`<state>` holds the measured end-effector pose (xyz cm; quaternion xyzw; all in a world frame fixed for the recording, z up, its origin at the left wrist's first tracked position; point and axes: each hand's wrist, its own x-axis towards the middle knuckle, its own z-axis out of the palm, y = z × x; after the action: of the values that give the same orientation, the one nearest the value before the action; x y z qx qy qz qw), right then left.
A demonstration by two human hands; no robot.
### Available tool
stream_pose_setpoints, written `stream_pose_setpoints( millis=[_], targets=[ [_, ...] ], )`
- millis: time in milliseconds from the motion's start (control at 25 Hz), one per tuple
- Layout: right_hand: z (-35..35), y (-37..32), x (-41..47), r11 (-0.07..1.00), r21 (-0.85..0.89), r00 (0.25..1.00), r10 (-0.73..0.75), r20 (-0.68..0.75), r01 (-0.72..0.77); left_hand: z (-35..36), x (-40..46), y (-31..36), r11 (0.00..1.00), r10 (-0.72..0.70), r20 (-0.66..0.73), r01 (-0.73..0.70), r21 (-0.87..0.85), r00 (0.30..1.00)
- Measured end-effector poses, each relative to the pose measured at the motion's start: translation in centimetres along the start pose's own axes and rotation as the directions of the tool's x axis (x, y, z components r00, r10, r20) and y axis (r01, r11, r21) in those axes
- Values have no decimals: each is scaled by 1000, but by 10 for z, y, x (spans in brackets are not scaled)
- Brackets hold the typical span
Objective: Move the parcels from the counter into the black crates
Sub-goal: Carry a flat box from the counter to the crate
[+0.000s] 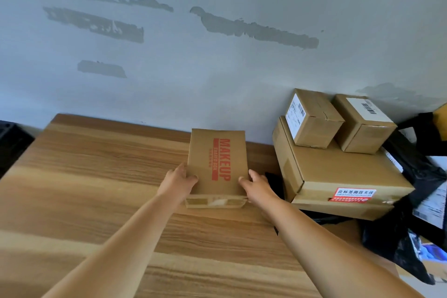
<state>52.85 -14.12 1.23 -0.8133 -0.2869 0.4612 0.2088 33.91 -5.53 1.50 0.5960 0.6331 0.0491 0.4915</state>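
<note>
The wooden counter [96,189] runs along a grey wall [217,55] with patched areas. At the right end of the counter, a large flat carton [338,176] with a red label on its near side carries two small parcels with white shipping labels: left small parcel [312,121], right small parcel [362,126], side by side. Black plastic bags [411,201] lie just right of the carton. A dark crate edge [12,143] shows at far left. Near the counter's middle sits the MAKEUP parcel [217,164], flat, red lettering up. The left hand [180,180] grips its left edge, thumb on top; the right hand [256,182] grips its right edge likewise
</note>
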Motion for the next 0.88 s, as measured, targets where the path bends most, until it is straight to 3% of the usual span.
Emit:
stream_pose_setpoints(
  millis=[160, 280, 600, 880],
  targets=[
    [10, -4, -10, 997, 62, 997, 39, 73, -44, -4, -12, -17, 992, -73, 24, 75, -105, 997],
    [13, -13, -26, 990, 137, 997, 12, 75, -22, -15, -30, -15, 980, -36, 50, 45, -192, 998],
    [-12, -72, -90, 922, 285, 965, -252, -70, 262, -85, -78, 29, 932, 255, -115, -275, -234, 960],
    [-54, -125, -155, 772, 264, 814, -521, -258, 578, -136, -136, 84, 788, 473, -306, -552, -271, 826]
  ],
)
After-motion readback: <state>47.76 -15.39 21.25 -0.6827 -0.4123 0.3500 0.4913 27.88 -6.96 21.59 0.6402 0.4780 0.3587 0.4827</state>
